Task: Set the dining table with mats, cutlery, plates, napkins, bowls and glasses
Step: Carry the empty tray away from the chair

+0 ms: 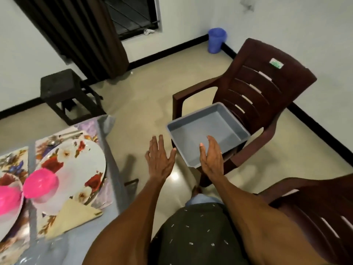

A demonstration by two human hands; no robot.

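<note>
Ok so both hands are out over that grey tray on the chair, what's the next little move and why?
Probably turn back to the table. The grey tray on the chair looks empty, both the left hand and right hand are open and hold nothing, and the setting already shows plate, pink bowl and napkin.

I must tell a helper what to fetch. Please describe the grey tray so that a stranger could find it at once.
Find the dark brown plastic chair that stands right of the dining table. On its seat lies the grey tray, rectangular, shallow and empty, its near corner past the seat's edge. It is the only grey thing there; both open hands are just before it.
</note>
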